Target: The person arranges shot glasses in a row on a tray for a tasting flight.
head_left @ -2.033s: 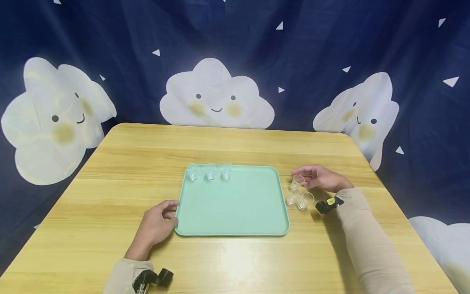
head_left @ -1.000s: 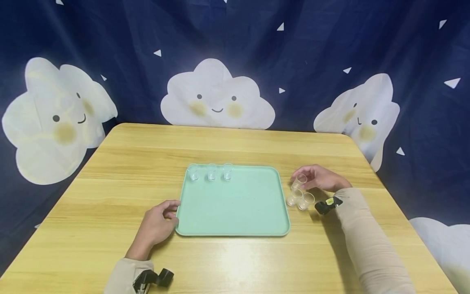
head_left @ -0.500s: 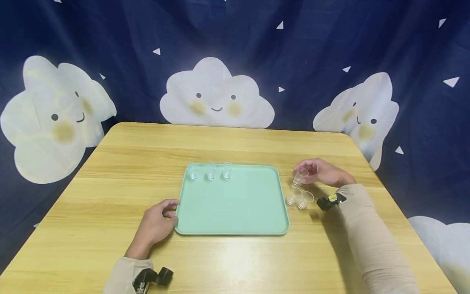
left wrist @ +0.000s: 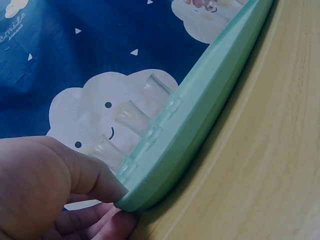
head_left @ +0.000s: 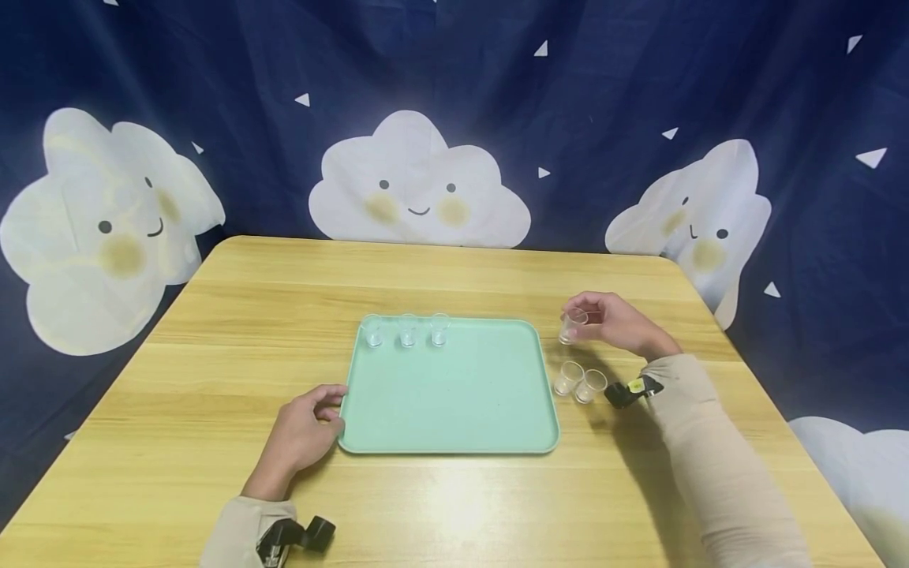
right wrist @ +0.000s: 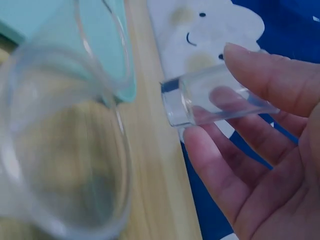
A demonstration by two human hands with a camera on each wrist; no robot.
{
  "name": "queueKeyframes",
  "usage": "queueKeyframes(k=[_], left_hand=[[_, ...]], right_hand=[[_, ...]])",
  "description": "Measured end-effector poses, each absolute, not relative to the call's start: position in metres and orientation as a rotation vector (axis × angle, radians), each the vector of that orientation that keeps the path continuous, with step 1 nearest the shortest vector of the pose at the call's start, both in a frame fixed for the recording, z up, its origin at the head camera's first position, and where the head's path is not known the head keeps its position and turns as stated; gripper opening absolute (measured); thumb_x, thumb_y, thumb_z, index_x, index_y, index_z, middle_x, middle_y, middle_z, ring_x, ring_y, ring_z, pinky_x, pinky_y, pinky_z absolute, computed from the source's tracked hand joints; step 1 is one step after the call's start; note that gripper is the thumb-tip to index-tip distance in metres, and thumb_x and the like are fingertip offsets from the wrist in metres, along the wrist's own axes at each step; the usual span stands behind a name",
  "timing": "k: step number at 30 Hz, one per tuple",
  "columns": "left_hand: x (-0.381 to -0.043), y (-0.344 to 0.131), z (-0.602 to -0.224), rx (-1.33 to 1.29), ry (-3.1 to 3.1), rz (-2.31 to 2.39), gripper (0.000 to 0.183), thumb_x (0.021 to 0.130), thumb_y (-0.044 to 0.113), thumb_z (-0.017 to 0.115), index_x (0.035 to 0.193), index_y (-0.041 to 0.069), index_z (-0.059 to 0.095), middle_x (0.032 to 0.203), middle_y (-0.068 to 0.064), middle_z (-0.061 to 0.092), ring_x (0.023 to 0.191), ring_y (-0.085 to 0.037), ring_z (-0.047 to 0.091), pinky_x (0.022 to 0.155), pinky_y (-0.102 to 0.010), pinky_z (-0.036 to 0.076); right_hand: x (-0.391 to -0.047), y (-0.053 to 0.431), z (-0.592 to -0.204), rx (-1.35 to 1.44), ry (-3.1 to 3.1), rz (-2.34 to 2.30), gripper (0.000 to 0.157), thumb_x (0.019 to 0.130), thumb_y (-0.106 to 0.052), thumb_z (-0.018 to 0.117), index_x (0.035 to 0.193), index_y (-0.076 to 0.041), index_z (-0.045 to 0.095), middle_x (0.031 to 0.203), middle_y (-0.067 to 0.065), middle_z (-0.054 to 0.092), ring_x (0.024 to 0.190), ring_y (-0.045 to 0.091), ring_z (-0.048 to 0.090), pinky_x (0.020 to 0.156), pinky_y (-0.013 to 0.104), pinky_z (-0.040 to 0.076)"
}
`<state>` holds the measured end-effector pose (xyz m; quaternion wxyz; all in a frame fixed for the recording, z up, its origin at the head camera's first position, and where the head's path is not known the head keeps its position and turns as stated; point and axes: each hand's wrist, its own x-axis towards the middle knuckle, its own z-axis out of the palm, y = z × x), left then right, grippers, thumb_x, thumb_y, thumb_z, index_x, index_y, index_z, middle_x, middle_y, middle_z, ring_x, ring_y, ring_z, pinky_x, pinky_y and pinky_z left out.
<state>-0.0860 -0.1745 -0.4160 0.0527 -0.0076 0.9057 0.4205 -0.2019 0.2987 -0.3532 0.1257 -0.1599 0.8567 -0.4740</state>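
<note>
My right hand (head_left: 616, 322) holds a small clear shot glass (head_left: 572, 326) off the table, just right of the tray's far right corner. In the right wrist view the thumb and fingers wrap the glass (right wrist: 200, 97), its thick base pointing left. Two more shot glasses, one at the tray's edge (head_left: 568, 379) and one beside it (head_left: 590, 386), stand on the table below that hand. My left hand (head_left: 304, 430) grips the left rim of a mint-green tray (head_left: 454, 394), thumb on the edge and fingers lower. Three shot glasses (head_left: 408, 331) stand in a row along the tray's far left edge.
A light wooden table (head_left: 454, 505) carries everything. Behind it hangs a dark blue curtain (head_left: 454, 63) printed with white clouds. A black wrist camera (head_left: 632, 390) on the right sleeve sits close to the two standing glasses.
The right hand has lifted one shot glass away from the other two and moved it toward the table's far side, then slightly left. The left hand and the tray stay put.
</note>
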Motion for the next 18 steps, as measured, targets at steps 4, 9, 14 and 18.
queueKeyframes(k=[4, 9, 14, 18], left_hand=[[-0.086, -0.174, -0.416, -0.026, 2.750, 1.282, 0.042, 0.082, 0.002, 0.060, 0.124, 0.002, 0.062, 0.113, -0.011, 0.066, 0.092, -0.021, 0.062, 0.078, -0.036, 0.047], [-0.086, -0.175, -0.417, -0.022, 2.748, 1.287, 0.043, 0.082, 0.002, 0.059, 0.125, 0.002, 0.062, 0.113, -0.011, 0.066, 0.093, -0.020, 0.062, 0.079, -0.036, 0.048], [-0.086, -0.175, -0.417, -0.012, 2.751, 1.289, 0.043, 0.082, 0.002, 0.059, 0.125, 0.002, 0.062, 0.113, -0.011, 0.066, 0.093, -0.020, 0.062, 0.080, -0.036, 0.048], [-0.086, -0.175, -0.417, -0.014, 2.748, 1.290, 0.043, 0.082, 0.002, 0.059, 0.125, 0.002, 0.062, 0.113, -0.011, 0.066, 0.093, -0.021, 0.062, 0.079, -0.036, 0.048]], right_hand=[[-0.199, 0.287, -0.350, -0.476, 2.540, -1.419, 0.039, 0.083, -0.001, 0.073, 0.117, 0.008, 0.057, 0.111, 0.023, 0.061, 0.098, 0.017, 0.061, 0.084, 0.024, 0.049], [-0.196, 0.275, -0.348, -0.493, 2.583, -1.420, 0.037, 0.083, 0.000, 0.073, 0.116, 0.007, 0.058, 0.108, 0.019, 0.062, 0.096, 0.019, 0.061, 0.084, 0.024, 0.048], [-0.197, 0.263, -0.349, -0.540, 2.631, -1.404, 0.037, 0.081, 0.000, 0.074, 0.114, 0.007, 0.060, 0.104, 0.018, 0.063, 0.095, 0.023, 0.061, 0.085, 0.025, 0.048], [-0.198, 0.254, -0.349, -0.551, 2.646, -1.384, 0.036, 0.081, -0.003, 0.076, 0.113, 0.005, 0.061, 0.103, 0.016, 0.064, 0.096, 0.025, 0.061, 0.086, 0.029, 0.047]])
